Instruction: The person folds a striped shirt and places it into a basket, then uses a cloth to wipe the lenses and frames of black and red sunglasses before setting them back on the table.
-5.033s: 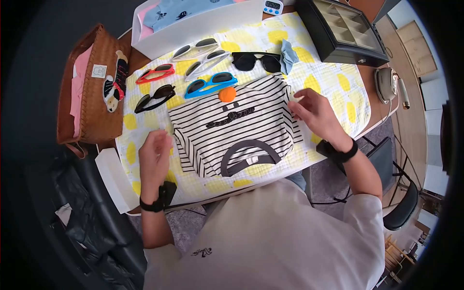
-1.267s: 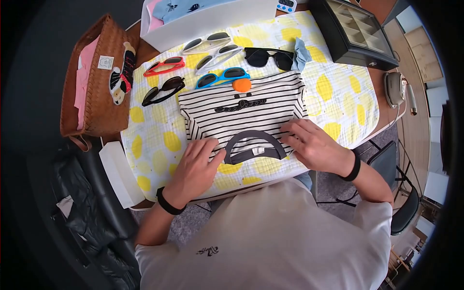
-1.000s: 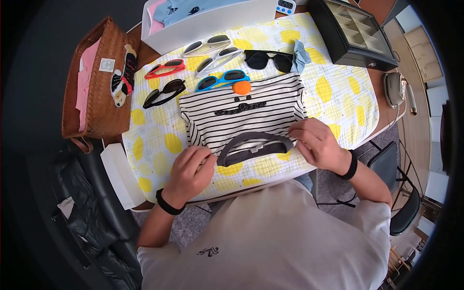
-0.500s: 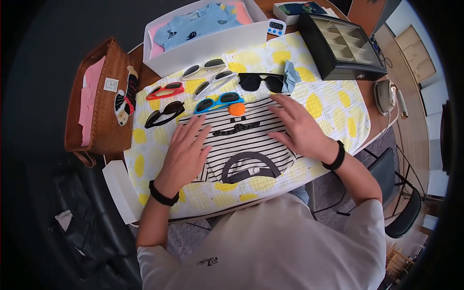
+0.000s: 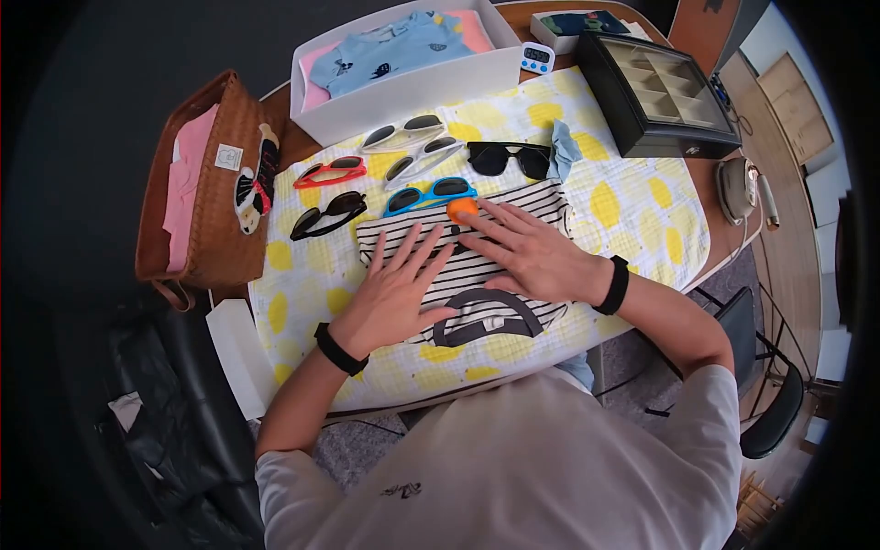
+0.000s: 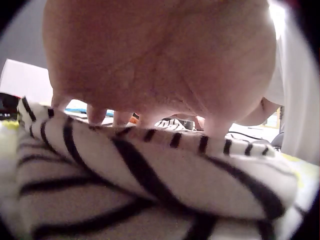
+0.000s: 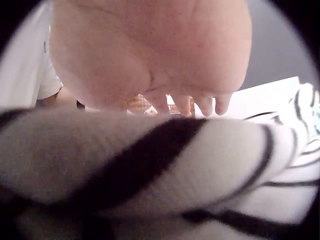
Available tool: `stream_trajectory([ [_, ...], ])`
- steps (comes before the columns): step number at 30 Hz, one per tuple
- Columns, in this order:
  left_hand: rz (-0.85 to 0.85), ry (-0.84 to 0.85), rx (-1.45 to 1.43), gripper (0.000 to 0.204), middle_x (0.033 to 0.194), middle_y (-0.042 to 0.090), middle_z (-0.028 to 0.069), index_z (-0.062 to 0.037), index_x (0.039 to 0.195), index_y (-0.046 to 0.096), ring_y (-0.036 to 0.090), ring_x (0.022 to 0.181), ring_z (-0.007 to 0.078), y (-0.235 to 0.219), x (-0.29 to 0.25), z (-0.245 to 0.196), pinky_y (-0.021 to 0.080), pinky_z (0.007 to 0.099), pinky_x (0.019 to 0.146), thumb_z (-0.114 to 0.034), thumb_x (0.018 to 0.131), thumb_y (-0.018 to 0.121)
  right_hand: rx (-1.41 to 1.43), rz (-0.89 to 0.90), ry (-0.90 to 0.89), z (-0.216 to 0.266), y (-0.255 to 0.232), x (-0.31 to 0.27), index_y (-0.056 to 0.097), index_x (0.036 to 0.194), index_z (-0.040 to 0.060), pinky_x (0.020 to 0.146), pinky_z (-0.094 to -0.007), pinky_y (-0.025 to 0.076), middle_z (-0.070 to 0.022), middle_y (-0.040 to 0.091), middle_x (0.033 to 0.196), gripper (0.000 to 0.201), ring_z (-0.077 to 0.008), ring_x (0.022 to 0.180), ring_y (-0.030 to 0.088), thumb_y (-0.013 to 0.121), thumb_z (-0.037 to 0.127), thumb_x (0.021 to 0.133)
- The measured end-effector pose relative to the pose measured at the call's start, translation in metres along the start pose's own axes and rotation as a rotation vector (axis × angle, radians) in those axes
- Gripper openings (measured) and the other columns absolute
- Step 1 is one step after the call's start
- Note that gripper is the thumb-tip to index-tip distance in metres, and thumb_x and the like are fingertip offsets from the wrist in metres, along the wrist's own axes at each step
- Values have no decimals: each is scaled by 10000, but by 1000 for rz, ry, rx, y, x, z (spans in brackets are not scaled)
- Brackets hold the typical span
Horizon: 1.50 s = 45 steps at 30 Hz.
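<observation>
A black-and-white striped shirt (image 5: 547, 203) lies folded, its dark grey collar (image 5: 490, 337) toward the person. Over its left half my left hand (image 5: 385, 298) lies flat, fingers spread and pointing away from the body. The right hand (image 5: 536, 261) rests palm down across the right half, its fingertips by the orange round patch (image 5: 460, 210). The printed face below that patch is mostly hidden by the fingers. In the left wrist view, straight fingertips meet the striped fabric (image 6: 115, 170). Thick folds of the shirt (image 7: 225, 155) rise under the palm in the right wrist view.
Beyond the shirt sit blue sunglasses (image 5: 431, 195), several other pairs, and a grey-blue cloth (image 5: 562, 151). Around the lemon-print cover (image 5: 632, 206) stand a woven basket (image 5: 197, 238), a white box (image 5: 403, 92), a timer (image 5: 538, 58), a black glass-lidded case (image 5: 660, 145) and a beige appliance (image 5: 735, 191).
Both hands held the shirt near its collar a second ago, then let go and moved up over it with fingers spread. Since then they have come closer together, the right hand moving left.
</observation>
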<state>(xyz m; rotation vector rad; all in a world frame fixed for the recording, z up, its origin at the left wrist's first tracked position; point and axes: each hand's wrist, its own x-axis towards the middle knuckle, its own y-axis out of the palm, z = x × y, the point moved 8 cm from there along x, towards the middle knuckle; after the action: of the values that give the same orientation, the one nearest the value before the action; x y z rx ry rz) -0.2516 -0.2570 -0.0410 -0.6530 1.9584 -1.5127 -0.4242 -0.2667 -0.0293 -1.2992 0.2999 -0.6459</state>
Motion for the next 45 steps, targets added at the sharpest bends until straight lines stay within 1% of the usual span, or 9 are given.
stream_trajectory([
  [4,-47,-3,-40,872,1740,238,154,-89,1634,364,196,1611,384,6,3,8,160,660,1262,-548,962,678,19,21,-20,-3,22,1,449,1568,41,1284,-526,260,-167,336,1695,719,-400,1579,284,627,466,1016],
  [12,-124,-130,-57,782,1726,250,196,-18,1600,392,239,1602,367,-4,-12,31,191,618,1270,-459,1008,651,-6,-40,48,-6,10,5,444,1546,-20,1272,-506,286,-248,389,1642,729,-403,1550,347,630,444,1014],
  [24,-142,-100,-9,772,1719,269,203,-38,1610,388,240,1600,372,8,-11,27,186,637,1266,-454,1012,646,-61,-40,27,2,8,17,430,1542,-71,1284,-459,292,-261,408,1630,758,-386,1542,372,671,376,979],
  [30,-112,-139,-40,748,1717,286,184,-64,1611,405,251,1596,372,5,-22,32,214,605,1270,-450,1015,640,11,-19,50,3,12,21,355,1527,-177,1290,-455,294,-303,356,1646,814,-407,1552,347,702,292,959],
  [35,-121,-204,-72,743,1717,283,189,-63,1618,390,259,1587,407,1,-42,36,259,581,1261,-383,1009,672,-40,-12,51,4,20,21,362,1524,-175,1287,-451,293,-307,361,1642,785,-409,1549,351,674,289,973],
  [38,-149,-236,-73,741,1714,292,183,-47,1600,412,282,1578,401,2,-49,36,312,609,1227,-394,1002,679,-88,-32,47,3,24,21,381,1523,-163,1283,-452,296,-309,358,1642,745,-409,1550,348,650,280,988],
  [41,-164,-252,-102,735,1699,293,232,-10,1591,402,282,1571,431,1,-53,32,293,561,1244,-315,993,701,-6,-73,47,2,15,17,397,1525,-137,1275,-454,310,-302,357,1641,727,-416,1542,355,677,243,971],
  [43,-224,-265,-98,744,1683,295,272,22,1577,400,328,1544,446,0,-59,30,330,523,1231,-279,977,720,80,-105,36,1,2,9,413,1522,-119,1269,-455,320,-298,366,1634,718,-422,1531,368,698,223,958],
  [45,-271,-350,-155,722,1641,348,283,35,1552,418,377,1505,453,1,-70,28,355,513,1211,-258,969,728,142,-81,187,-7,-8,-10,422,1530,-64,1231,-460,377,-273,373,1631,741,-431,1481,427,758,147,905],
])
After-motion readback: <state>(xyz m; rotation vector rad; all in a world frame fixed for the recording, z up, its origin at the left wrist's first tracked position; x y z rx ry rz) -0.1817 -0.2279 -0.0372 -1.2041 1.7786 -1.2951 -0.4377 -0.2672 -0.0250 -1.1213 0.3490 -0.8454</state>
